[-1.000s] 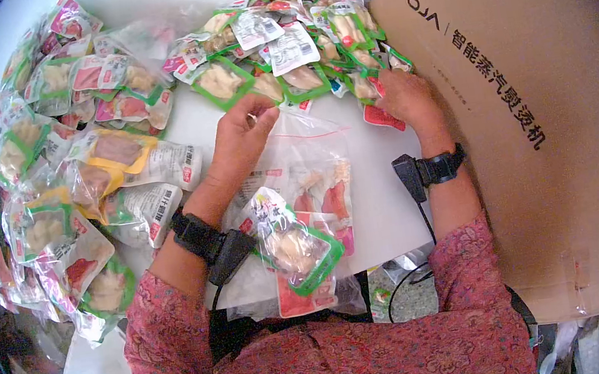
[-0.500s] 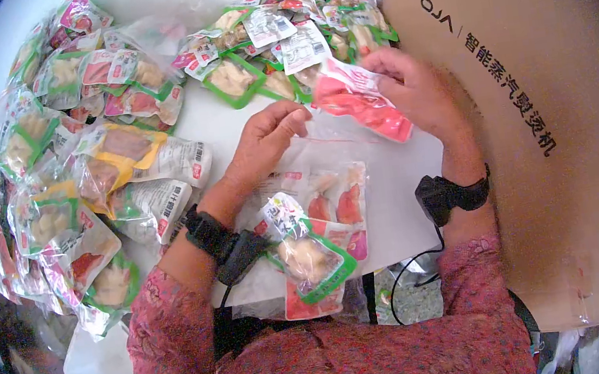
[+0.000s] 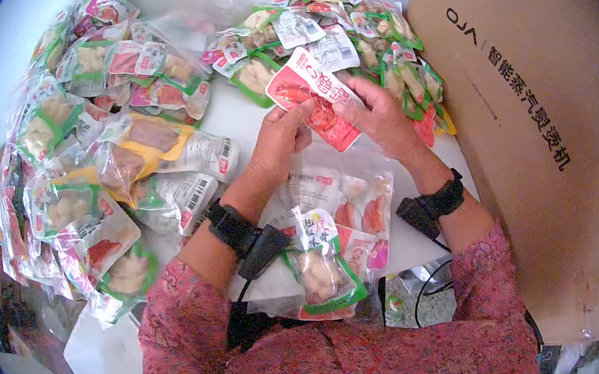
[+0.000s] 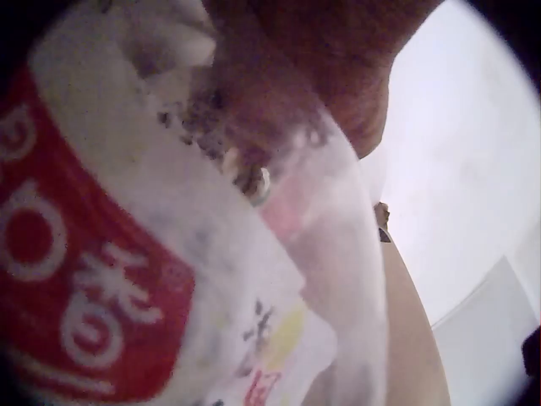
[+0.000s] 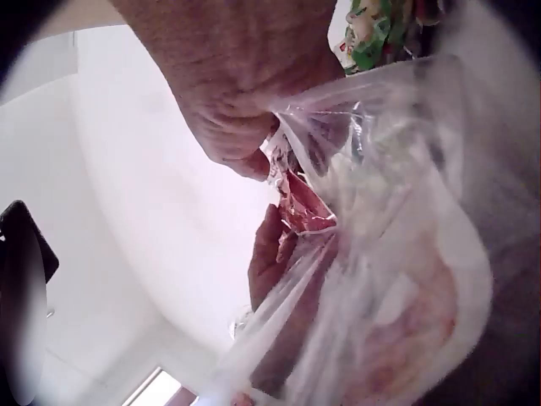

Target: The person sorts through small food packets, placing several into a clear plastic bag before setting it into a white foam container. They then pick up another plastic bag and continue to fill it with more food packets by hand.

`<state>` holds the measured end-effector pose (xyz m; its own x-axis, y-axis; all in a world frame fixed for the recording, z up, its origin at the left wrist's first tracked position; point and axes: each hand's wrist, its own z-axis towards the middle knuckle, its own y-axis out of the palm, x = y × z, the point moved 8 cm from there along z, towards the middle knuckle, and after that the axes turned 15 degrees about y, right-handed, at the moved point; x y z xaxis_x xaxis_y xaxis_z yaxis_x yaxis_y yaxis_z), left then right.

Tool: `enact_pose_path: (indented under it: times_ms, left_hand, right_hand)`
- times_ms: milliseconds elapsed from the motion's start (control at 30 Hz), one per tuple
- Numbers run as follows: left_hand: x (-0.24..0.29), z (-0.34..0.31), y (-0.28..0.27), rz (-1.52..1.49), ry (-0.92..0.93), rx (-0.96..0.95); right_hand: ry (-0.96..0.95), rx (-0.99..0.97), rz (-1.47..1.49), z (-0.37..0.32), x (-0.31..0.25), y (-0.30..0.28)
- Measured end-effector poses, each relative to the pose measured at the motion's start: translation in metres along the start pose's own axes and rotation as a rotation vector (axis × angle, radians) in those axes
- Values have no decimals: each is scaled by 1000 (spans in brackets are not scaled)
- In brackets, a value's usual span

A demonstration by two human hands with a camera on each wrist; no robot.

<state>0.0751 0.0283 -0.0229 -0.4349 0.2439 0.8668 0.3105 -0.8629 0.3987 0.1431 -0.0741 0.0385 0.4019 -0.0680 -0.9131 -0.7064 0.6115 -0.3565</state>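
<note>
In the head view my right hand holds a red and white snack packet by its right side, with the thumb on its front. My left hand pinches the mouth of a clear plastic bag, its thumb overlapping the packet's left edge. The bag hangs toward my lap with several packets inside, a green-edged one among them. In the right wrist view the clear film spreads open around the red packet. Printed packets seen through film fill much of the left wrist view.
A big heap of bagged packets lies on the left of the white table. Another pile of green-edged packets sits at the back. A large cardboard box stands along the right side.
My right hand has picked a red packet from the right end of the back pile and brought it left to the bag's mouth. My left hand stays at the bag.
</note>
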Motion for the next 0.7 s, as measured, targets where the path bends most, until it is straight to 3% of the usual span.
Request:
enact_pose_path:
  times_ms: [133,200,333,500,533,600,633,700]
  left_hand:
    - [0,0,-1,-59,-16,21]
    - [2,0,4,-155,-3,-20]
    - [3,1,1,-192,18,1]
    - [0,3,-4,-283,33,60]
    - [-1,3,-5,-281,34,60]
    - [-1,3,-7,-303,45,99]
    - [0,3,-6,-303,45,99]
    - [5,2,-4,-369,47,137]
  right_hand:
    - [70,-58,130,1,10,3]
    - [224,-74,185,1,23,1]
    - [169,-68,399,3,21,1]
    - [222,-282,633,0,27,17]
    - [221,-283,634,1,28,17]
    - [211,-322,351,0,29,22]
    - [211,-322,352,1,31,22]
    - [265,-115,519,7,42,6]
